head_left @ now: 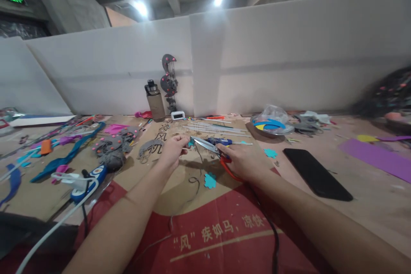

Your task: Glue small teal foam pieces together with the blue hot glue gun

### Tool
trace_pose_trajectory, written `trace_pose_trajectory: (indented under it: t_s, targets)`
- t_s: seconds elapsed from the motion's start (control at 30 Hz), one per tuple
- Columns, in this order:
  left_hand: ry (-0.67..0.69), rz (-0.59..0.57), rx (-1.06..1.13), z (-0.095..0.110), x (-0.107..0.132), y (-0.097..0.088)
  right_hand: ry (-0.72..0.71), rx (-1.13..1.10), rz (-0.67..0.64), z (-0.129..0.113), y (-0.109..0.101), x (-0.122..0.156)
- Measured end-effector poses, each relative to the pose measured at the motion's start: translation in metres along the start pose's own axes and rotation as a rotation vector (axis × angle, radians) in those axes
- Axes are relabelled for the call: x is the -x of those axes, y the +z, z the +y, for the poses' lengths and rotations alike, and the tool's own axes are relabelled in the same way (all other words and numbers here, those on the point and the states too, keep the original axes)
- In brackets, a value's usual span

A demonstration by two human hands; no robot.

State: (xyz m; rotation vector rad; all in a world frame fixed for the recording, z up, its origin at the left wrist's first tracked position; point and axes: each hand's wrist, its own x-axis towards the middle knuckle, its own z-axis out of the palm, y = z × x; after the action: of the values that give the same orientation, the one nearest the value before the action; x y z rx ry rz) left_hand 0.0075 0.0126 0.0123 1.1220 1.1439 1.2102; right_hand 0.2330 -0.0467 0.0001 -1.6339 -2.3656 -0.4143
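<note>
My left hand [175, 152] is closed in a pinch, with a small teal piece [192, 142] showing at its fingertips. A thin dark cord [194, 180] hangs from about there and trails over the printed cardboard [173, 205]. In my right hand [242, 160] is a pair of scissors [207, 144] with orange-red handles. Their blades point left, and the tips reach my left fingertips; whether they touch the cord I cannot tell. Below the hands lies a teal flower-shaped cutout [210, 180]. Another teal cutout [270, 153] is to the right of my right hand.
A black phone [316, 173] lies at the right, near a purple sheet [375, 156]. Behind stand a bottle [155, 102], a small white clock-like device [177, 115] and a bowl [272, 130]. At the left are grey pink-dotted pieces [112, 147] and a power strip [90, 183] with cables.
</note>
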Motion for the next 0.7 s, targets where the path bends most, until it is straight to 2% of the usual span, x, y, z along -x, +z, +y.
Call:
trace_pose_trajectory:
  t_s: [0.17,0.3,0.43,0.6,0.7]
  targets:
    - [0.017,0.004,-0.022,-0.001,-0.001,0.0,-0.022,-0.036,0.047,0.003,0.015,-0.001]
    - [-0.001,0.01,-0.019,0.0,-0.001,0.001,0.028,-0.159,0.066,0.001,0.015,-0.003]
    - [-0.007,-0.001,0.001,0.001,0.0,0.001,0.214,-0.238,0.067,0.011,0.014,-0.007]
    - [-0.004,-0.051,-0.01,0.001,0.0,0.001,0.46,-0.207,0.002,0.046,0.023,-0.013]
    - [-0.004,-0.069,-0.018,0.002,-0.001,0.002,0.505,-0.2,-0.035,0.062,0.027,-0.014]
